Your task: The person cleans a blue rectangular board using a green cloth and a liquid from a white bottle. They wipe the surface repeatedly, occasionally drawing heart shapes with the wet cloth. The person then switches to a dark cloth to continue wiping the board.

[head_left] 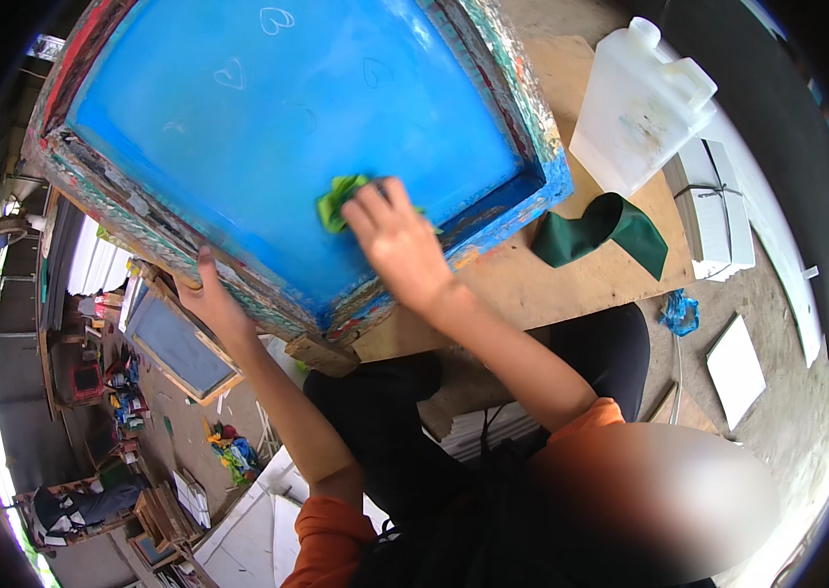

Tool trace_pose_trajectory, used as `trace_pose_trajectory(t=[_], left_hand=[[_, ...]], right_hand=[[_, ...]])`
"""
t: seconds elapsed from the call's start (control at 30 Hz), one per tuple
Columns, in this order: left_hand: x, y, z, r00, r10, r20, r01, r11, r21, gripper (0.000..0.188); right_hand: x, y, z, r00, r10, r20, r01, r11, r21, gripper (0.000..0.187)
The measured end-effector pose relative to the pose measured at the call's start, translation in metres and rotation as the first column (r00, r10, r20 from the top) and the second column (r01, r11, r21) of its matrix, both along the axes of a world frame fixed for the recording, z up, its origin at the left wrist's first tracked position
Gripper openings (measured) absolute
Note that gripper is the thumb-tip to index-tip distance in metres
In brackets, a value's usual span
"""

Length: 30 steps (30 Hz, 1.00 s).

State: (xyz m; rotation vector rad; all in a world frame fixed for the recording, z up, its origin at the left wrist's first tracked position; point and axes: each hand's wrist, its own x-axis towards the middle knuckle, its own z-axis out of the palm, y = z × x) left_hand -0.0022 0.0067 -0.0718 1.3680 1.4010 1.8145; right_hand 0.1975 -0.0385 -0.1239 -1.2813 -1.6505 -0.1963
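Note:
A large screen-printing frame (154, 214) with paint-crusted wooden sides is tilted up before me, and a bright blue mesh (238, 147) with faint heart outlines fills it. My left hand (213, 302) grips its lower left side, thumb on the near face and the other fingers mostly hidden. Against the lower part of the mesh, my right hand (397, 243) presses a crumpled green cloth (336, 204), its fingers bent over it. Beside the frame's right corner, a curled dark green strip (601, 235) lies on the wooden board (512, 294).
At the upper right stands a translucent white jug (635, 113), with a tied white stack (713, 211) near it. Crumpled blue plastic (679, 312) and a white sheet (736, 372) lie on the right. A smaller framed screen (179, 343) is at the left, past scattered rags (233, 453).

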Motion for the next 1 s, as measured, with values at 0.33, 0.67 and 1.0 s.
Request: trace_pose_trajectory(t=[0.33, 0.67, 1.0], left_hand=[[0.009, -0.005, 0.003, 1.0, -0.023, -0.003, 0.023, 0.999, 0.042, 0.04], [0.003, -0.003, 0.0, 1.0, -0.016, -0.018, 0.017, 0.999, 0.043, 0.038], [0.01, -0.007, 0.004, 0.984, -0.155, 0.089, 0.15, 0.987, 0.062, 0.032]], right_hand=[[0.032, -0.009, -0.015, 0.943, -0.328, -0.054, 0.315, 0.934, -0.169, 0.028], [0.075, 0.017, 0.003, 0.893, -0.408, -0.191, 0.395, 0.913, -0.1, 0.029], [-0.022, 0.003, 0.005, 0.996, 0.071, 0.062, -0.066, 0.995, -0.078, 0.032]])
